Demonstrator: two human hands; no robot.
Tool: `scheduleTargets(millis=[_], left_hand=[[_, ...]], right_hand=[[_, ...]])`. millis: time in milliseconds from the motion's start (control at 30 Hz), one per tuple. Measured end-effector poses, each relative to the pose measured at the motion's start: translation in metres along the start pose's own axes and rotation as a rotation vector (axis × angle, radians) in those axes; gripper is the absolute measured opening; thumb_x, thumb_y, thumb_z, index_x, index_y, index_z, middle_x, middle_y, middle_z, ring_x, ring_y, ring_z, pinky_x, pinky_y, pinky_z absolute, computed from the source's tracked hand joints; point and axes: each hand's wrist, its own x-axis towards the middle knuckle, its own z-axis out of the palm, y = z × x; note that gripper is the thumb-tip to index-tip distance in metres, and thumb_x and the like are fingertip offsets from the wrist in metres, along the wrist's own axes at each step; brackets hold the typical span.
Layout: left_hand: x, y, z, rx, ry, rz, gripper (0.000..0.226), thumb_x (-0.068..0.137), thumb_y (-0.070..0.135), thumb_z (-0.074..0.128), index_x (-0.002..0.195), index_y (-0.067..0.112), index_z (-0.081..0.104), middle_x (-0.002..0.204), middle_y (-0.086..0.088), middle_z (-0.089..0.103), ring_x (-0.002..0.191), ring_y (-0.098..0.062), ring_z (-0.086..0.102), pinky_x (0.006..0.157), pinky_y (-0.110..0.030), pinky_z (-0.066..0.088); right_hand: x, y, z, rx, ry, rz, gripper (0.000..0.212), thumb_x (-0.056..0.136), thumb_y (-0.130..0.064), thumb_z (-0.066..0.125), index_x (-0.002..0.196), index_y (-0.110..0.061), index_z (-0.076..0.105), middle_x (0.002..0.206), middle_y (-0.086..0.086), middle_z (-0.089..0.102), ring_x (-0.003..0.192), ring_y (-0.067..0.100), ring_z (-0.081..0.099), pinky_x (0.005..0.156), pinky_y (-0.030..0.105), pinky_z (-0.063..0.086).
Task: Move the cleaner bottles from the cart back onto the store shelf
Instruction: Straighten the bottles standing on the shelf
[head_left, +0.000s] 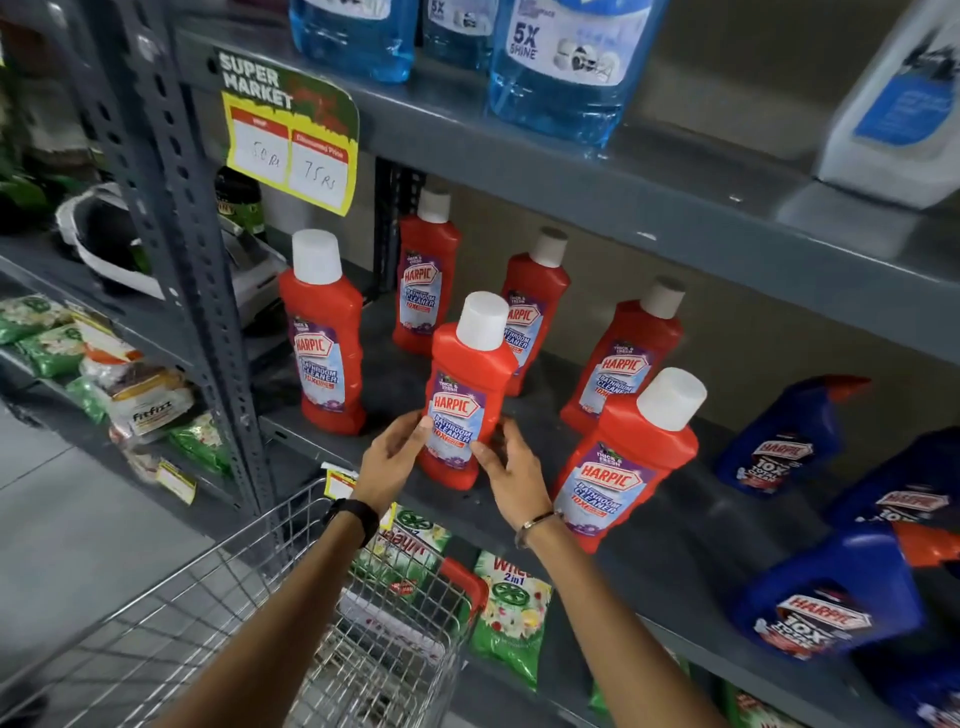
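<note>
A red Harpic cleaner bottle (467, 384) with a white cap stands at the front edge of the grey middle shelf (649, 551). My left hand (389, 457) grips its lower left side and my right hand (511, 467) grips its lower right side. Around it stand several more red Harpic bottles: one at the left (324, 338), two behind (423, 280) (537, 306), and two at the right (626, 358) (631, 462). The wire cart (218, 613) is below my arms at the lower left; its inside is mostly hidden.
Blue Harpic bottles (789, 441) lie tilted on the shelf's right side. Blue liquid bottles (561, 67) stand on the shelf above, behind a price sign (291, 135). Green detergent packs (511, 618) fill the shelf below. A grey upright post (176, 208) separates a left rack of packets.
</note>
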Motion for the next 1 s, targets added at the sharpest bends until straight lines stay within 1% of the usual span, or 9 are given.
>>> scheduleTargets(millis=[133, 233, 333, 400, 467, 633, 800, 900, 1000], left_hand=[[-0.007, 0.001, 0.001, 0.002, -0.012, -0.002, 0.014, 0.086, 0.036, 0.052, 0.096, 0.036, 0.061, 0.107, 0.008, 0.066, 0.094, 0.007, 0.062, 0.084, -0.022, 0.045], [-0.008, 0.002, 0.000, 0.017, -0.029, 0.000, 0.017, 0.083, 0.041, 0.052, 0.096, 0.036, 0.062, 0.107, 0.008, 0.066, 0.099, 0.000, 0.061, 0.088, -0.026, 0.045], [-0.007, 0.000, -0.001, -0.002, -0.036, -0.004, 0.020, 0.081, 0.046, 0.055, 0.095, 0.035, 0.062, 0.109, 0.005, 0.067, 0.102, -0.005, 0.061, 0.092, -0.031, 0.045], [-0.008, -0.001, -0.001, -0.012, -0.032, 0.001, 0.040, 0.069, 0.063, 0.060, 0.096, 0.034, 0.063, 0.111, 0.001, 0.067, 0.106, -0.010, 0.061, 0.093, -0.032, 0.046], [-0.009, -0.002, -0.001, -0.019, -0.023, -0.001, 0.053, 0.060, 0.070, 0.061, 0.098, 0.033, 0.063, 0.113, -0.002, 0.067, 0.107, -0.013, 0.061, 0.094, -0.034, 0.046], [-0.009, -0.001, 0.002, -0.018, -0.002, 0.001, 0.026, 0.081, 0.043, 0.056, 0.101, 0.028, 0.061, 0.115, -0.008, 0.066, 0.109, -0.018, 0.060, 0.100, -0.040, 0.045], [-0.012, 0.003, 0.003, -0.024, -0.010, 0.001, 0.041, 0.069, 0.061, 0.061, 0.098, 0.033, 0.063, 0.111, 0.000, 0.067, 0.106, -0.012, 0.061, 0.099, -0.037, 0.045], [-0.017, 0.007, 0.004, -0.059, 0.014, 0.024, 0.041, 0.076, 0.057, 0.056, 0.107, 0.031, 0.060, 0.118, -0.002, 0.064, 0.113, -0.016, 0.057, 0.102, -0.040, 0.042], [-0.032, 0.011, 0.003, -0.072, 0.154, 0.123, 0.035, 0.087, 0.040, 0.052, 0.118, 0.025, 0.055, 0.126, -0.002, 0.058, 0.118, -0.012, 0.052, 0.104, -0.037, 0.039]], right_hand=[[-0.010, 0.000, 0.001, 0.009, 0.018, -0.011, 0.045, 0.090, -0.017, 0.051, 0.132, -0.009, 0.038, 0.132, 0.012, 0.055, 0.120, 0.022, 0.053, 0.099, 0.029, 0.043], [-0.013, -0.001, 0.002, 0.011, 0.018, 0.000, 0.045, 0.091, -0.017, 0.050, 0.133, -0.010, 0.037, 0.133, 0.011, 0.054, 0.121, 0.021, 0.052, 0.098, 0.026, 0.042], [-0.015, -0.003, 0.004, 0.003, 0.023, 0.005, 0.044, 0.091, -0.017, 0.049, 0.133, -0.010, 0.037, 0.134, 0.012, 0.054, 0.122, 0.022, 0.052, 0.100, 0.029, 0.043], [-0.015, -0.003, 0.005, 0.001, 0.031, 0.006, 0.043, 0.091, -0.017, 0.049, 0.132, -0.010, 0.038, 0.133, 0.012, 0.054, 0.121, 0.023, 0.052, 0.100, 0.030, 0.043], [-0.015, -0.003, 0.006, -0.005, 0.036, 0.010, 0.043, 0.092, -0.017, 0.049, 0.132, -0.010, 0.038, 0.132, 0.012, 0.055, 0.121, 0.023, 0.053, 0.100, 0.030, 0.044], [-0.015, -0.003, 0.009, -0.005, 0.040, 0.030, 0.043, 0.092, -0.018, 0.047, 0.134, -0.011, 0.037, 0.133, 0.012, 0.054, 0.122, 0.023, 0.052, 0.103, 0.035, 0.044], [-0.016, -0.005, 0.009, 0.004, 0.033, 0.054, 0.045, 0.093, -0.020, 0.047, 0.135, -0.014, 0.034, 0.135, 0.010, 0.052, 0.122, 0.021, 0.051, 0.101, 0.029, 0.043], [-0.023, -0.002, 0.011, 0.011, 0.066, 0.054, 0.046, 0.093, -0.021, 0.047, 0.136, -0.015, 0.033, 0.136, 0.008, 0.051, 0.124, 0.018, 0.049, 0.100, 0.024, 0.040], [-0.039, -0.001, 0.009, 0.061, 0.188, 0.068, 0.047, 0.093, -0.020, 0.045, 0.138, -0.014, 0.032, 0.142, 0.008, 0.045, 0.127, 0.014, 0.043, 0.103, 0.022, 0.035]])
